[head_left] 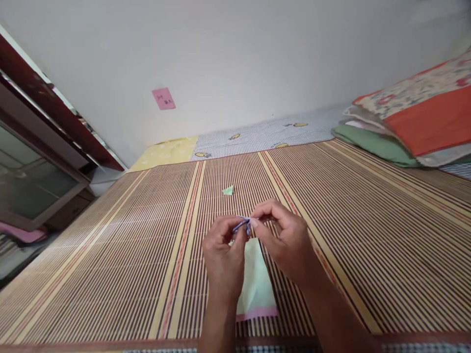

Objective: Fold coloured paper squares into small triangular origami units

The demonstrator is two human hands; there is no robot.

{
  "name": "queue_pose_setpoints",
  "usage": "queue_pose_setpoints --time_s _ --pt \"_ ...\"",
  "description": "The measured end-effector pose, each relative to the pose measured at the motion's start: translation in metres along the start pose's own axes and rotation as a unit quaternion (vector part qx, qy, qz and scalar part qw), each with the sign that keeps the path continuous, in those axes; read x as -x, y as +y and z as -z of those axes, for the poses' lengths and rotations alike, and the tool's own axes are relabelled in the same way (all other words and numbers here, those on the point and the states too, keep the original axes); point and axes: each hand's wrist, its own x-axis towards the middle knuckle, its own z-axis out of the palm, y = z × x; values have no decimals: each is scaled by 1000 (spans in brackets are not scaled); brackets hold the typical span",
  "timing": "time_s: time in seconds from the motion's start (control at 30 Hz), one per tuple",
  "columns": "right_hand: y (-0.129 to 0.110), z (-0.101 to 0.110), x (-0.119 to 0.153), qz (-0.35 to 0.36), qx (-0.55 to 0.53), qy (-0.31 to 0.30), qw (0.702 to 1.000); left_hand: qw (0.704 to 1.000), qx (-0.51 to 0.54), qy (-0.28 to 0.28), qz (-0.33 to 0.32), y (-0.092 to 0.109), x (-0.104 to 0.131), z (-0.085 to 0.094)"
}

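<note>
Between my two hands is a small folded piece of purple paper [242, 226], raised above the mat. My left hand [225, 245] pinches its left side between thumb and fingers. On the other side, the thumb and fingertips of my right hand [281, 235] close on its right end. Fingers cover part of the folds. Below the hands lies a pale green sheet of paper [255, 279] with a pink strip along its near edge. A small folded green paper piece [228, 190] rests on the mat beyond the hands.
A striped bamboo mat [128, 255] covers the bed. Folded bedding [415, 122] is stacked at the far right. A pink note [164, 98] is stuck to the wall. At left stands a cabinet with a glass panel [33, 171].
</note>
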Motion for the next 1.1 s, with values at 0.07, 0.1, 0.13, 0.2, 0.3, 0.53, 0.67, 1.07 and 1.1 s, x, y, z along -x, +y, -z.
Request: queue_pose_setpoints --time_s 0.07,0.1,0.13,0.2,0.3,0.53,0.67,1.07,1.1 --pt "0 -3 0 -14 5 1 1000 1000 -6 3 -7 1 0 0" --pt "0 -5 1 -23 9 3 1000 1000 -6 7 -7 2 1 -1" --pt "-1 -6 1 -31 12 7 999 1000 -5 11 -5 2 1 -1" --pt "-1 -8 1 -47 17 13 999 1000 -1 18 -5 4 1 -2" --pt "-3 -9 1 -72 17 21 997 999 -13 28 -30 6 2 -5" --pt "-4 -9 3 -106 -15 25 994 987 -93 54 -122 14 5 -11" --pt "-4 -9 3 -100 11 26 995 980 -119 72 -142 16 8 -15" --pt "8 2 0 65 122 73 988 999 -3 12 -42 14 10 -17" --pt "9 3 -1 85 126 62 987 1000 15 9 -21 13 10 -17"
